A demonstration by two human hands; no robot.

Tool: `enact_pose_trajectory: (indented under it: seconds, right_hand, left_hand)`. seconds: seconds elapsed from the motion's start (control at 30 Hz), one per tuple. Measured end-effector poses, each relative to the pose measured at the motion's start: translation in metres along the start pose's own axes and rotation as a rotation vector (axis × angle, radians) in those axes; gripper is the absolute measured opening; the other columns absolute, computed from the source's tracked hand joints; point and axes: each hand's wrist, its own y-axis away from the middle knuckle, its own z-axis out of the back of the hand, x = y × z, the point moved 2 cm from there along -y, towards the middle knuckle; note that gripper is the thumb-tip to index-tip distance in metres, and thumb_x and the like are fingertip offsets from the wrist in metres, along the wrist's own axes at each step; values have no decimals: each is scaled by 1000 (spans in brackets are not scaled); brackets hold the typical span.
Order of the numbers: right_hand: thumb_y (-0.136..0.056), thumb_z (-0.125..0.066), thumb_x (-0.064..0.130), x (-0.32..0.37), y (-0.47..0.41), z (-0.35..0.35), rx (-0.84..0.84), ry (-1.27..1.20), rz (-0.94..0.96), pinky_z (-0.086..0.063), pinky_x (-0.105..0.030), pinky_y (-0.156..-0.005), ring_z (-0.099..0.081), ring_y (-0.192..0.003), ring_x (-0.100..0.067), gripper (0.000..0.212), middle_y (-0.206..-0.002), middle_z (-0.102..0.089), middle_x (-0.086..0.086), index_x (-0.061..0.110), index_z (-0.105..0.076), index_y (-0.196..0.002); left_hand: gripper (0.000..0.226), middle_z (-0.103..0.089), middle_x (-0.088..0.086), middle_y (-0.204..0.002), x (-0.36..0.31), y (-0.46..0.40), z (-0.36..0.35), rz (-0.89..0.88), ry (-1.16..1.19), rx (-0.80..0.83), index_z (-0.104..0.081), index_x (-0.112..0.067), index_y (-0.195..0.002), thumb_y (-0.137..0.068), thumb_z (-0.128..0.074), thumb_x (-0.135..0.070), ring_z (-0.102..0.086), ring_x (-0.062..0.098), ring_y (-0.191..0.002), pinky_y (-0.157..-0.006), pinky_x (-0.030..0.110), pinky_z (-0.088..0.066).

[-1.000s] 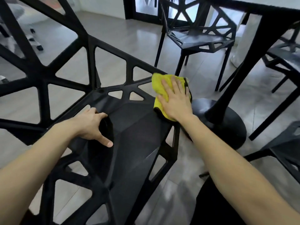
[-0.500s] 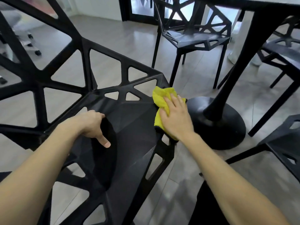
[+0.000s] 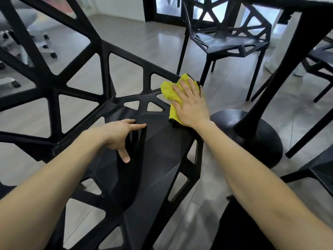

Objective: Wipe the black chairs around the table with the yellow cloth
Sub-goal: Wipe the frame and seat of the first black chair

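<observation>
A black lattice chair (image 3: 162, 152) fills the near view, its open-frame back rising to the left. My right hand (image 3: 191, 105) lies flat with straight fingers on the yellow cloth (image 3: 168, 91), pressing it onto the far right corner of the seat. My left hand (image 3: 120, 136) rests on the seat's middle, fingers spread and thumb pointing toward me. A second black chair (image 3: 228, 42) stands farther back, beside the table.
The table's black round base (image 3: 259, 136) and slanted leg (image 3: 281, 69) stand just right of the seat. More black chairs (image 3: 322, 56) sit at the right edge. An office chair's wheeled base (image 3: 21, 44) is at far left. Grey floor lies between.
My right hand slid the cloth back along the seat's right edge toward the far corner. My left hand's fingers uncurled and spread on the seat.
</observation>
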Motion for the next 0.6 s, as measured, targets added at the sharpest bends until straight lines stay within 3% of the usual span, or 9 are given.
enact_pose_trajectory:
  seconds: [0.13,0.23,0.33,0.43,0.5,0.6]
  right_hand:
    - [-93,-55,50,44,88,28,-18,-169,18,-21,-58,-128,-36,-155,-30,55,-163,-49,-4,31,-64,-144]
    - [-94,-61,50,73,176,52,66,-310,203,-21,-52,-129,-43,-148,-20,47,-155,-56,6,35,-68,-138]
    - [-100,-47,60,42,142,38,123,-250,263,-24,-54,-127,-44,-149,-20,51,-153,-57,8,38,-65,-142]
    - [-99,-30,68,-7,47,15,152,-126,87,-19,-60,-128,-22,-162,-25,67,-171,-35,2,39,-49,-157]
    - [-98,-31,66,-13,31,6,155,-79,19,-15,-59,-130,-14,-164,-26,70,-175,-25,0,36,-45,-160]
    - [-95,-40,62,25,86,22,142,-121,135,-16,-55,-130,-33,-157,-26,64,-165,-45,-1,34,-60,-149]
  left_hand:
    - [156,0,-9,-181,-2,-2,1,-11,-3,8,-4,-59,-167,-50,-107,-47,-22,26,-165,-127,46,-36]
    - [156,-1,-8,-181,-2,-3,1,-20,-7,-8,-4,-58,-167,-51,-108,-46,-24,26,-164,-126,44,-37]
    - [155,0,-9,-181,0,-5,-1,-12,-12,2,-3,-59,-167,-52,-107,-46,-23,26,-165,-126,47,-37]
    - [153,1,-12,-181,3,-4,-2,-1,17,15,-5,-61,-166,-53,-107,-44,-19,26,-166,-127,48,-35]
    - [152,0,-12,-181,3,-3,-3,-2,24,5,-7,-60,-166,-53,-107,-44,-19,25,-166,-128,47,-34]
    - [151,-7,-9,-181,1,3,-2,-9,37,-16,-13,-53,-169,-51,-108,-42,-20,24,-165,-128,46,-34]
